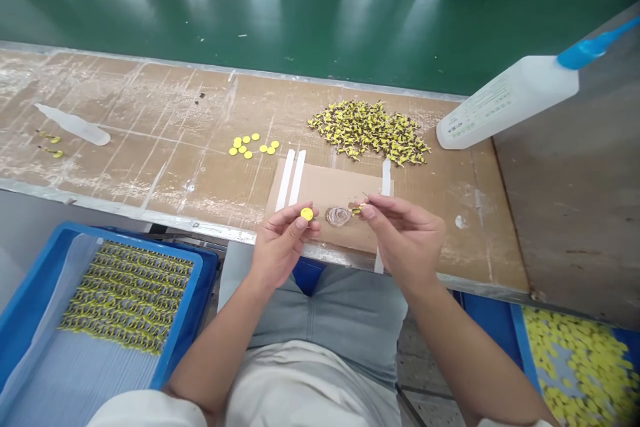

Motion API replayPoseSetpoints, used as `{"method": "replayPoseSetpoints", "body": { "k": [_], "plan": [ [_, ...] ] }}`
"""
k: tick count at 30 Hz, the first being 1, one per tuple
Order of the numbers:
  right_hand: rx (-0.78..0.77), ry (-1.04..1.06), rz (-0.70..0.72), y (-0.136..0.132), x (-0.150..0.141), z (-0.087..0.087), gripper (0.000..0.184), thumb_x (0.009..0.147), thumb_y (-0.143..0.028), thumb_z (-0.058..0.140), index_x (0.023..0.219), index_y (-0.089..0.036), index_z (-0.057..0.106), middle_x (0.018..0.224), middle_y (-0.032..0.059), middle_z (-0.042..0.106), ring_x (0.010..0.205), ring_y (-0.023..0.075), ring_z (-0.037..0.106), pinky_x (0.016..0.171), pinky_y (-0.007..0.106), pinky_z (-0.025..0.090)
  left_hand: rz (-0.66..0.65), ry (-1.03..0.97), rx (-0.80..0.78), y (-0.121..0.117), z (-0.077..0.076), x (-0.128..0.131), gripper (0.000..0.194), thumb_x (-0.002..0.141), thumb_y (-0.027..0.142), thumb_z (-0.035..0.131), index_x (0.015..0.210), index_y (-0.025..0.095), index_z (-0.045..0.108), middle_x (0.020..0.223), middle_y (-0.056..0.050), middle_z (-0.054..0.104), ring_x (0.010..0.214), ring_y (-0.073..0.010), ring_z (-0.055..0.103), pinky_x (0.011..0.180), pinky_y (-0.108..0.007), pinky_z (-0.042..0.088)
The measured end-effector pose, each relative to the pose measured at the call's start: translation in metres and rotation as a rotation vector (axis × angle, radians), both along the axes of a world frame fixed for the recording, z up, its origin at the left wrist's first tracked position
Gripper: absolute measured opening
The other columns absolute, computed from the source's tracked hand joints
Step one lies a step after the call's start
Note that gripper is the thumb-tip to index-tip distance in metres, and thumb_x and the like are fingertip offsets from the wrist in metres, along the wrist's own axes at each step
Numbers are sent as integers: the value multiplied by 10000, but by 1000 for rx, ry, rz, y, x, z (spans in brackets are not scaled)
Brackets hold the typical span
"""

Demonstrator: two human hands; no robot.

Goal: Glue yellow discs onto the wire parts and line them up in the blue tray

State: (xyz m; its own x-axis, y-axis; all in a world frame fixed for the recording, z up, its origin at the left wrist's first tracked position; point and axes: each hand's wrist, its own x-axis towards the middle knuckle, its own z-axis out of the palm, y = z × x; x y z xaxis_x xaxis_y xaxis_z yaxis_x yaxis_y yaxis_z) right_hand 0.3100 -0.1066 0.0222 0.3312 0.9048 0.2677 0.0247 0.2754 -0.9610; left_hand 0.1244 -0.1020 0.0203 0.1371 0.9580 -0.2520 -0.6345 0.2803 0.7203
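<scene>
My left hand (285,243) pinches a flat yellow disc (307,213) between thumb and fingers. My right hand (403,237) holds a tiny yellow-and-dark piece (357,211) in its fingertips, close to a clear glue puddle (339,216). That puddle lies on a brown cardboard sheet (345,187), just below both hands. Beyond the sheet are a heap of similar yellow-and-dark pieces (367,131) and several loose yellow discs (250,145). White strips (286,180) lie across the cardboard's left side.
A white glue bottle (505,103) with a blue nozzle lies at the right of the scarred wooden bench (165,147). A blue tray (125,297) with rows of yellow pieces sits at lower left. A blue-edged bin of yellow discs (580,367) sits at lower right.
</scene>
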Motion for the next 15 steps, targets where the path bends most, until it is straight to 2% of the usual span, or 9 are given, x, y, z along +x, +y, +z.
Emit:
{"method": "replayPoseSetpoints", "body": {
  "k": [3,6,8,11,15],
  "plan": [
    [20,69,6,-14,-20,17,160,861,-264,832,1017,-264,797,943,44,797,821,214,783,780,316,692,-27,-20,40,-11,9,4,231,781,295,875,1002,251,823,943,-51,800,789,-136,747,750,-222,619],
    [72,66,-47,-26,-36,29,145,879,-250,809,1021,-275,794,953,48,795,818,239,783,782,377,703,-27,7,78,-20,17,10,216,786,300,869,994,266,827,954,-54,803,850,-190,764,832,-314,637],
    [115,5,-96,-30,-44,32,168,870,-225,811,1025,-287,792,958,45,794,804,255,782,768,412,709,-18,32,95,-25,20,13,214,781,306,872,989,280,829,986,-58,802,902,-220,767,857,-348,640],
    [172,-114,-151,-34,-49,33,255,853,-172,812,1065,-310,783,981,30,791,809,258,780,757,423,711,8,70,115,-29,23,15,213,790,310,864,999,300,828,1044,-55,797,979,-231,758,870,-324,634],
    [208,-193,-132,-37,-49,31,357,847,-109,794,1115,-344,766,1015,-6,786,834,243,776,748,400,708,26,84,114,-32,23,14,205,790,317,863,993,308,831,1047,-49,799,982,-222,755,861,-302,635]
  ]
}}
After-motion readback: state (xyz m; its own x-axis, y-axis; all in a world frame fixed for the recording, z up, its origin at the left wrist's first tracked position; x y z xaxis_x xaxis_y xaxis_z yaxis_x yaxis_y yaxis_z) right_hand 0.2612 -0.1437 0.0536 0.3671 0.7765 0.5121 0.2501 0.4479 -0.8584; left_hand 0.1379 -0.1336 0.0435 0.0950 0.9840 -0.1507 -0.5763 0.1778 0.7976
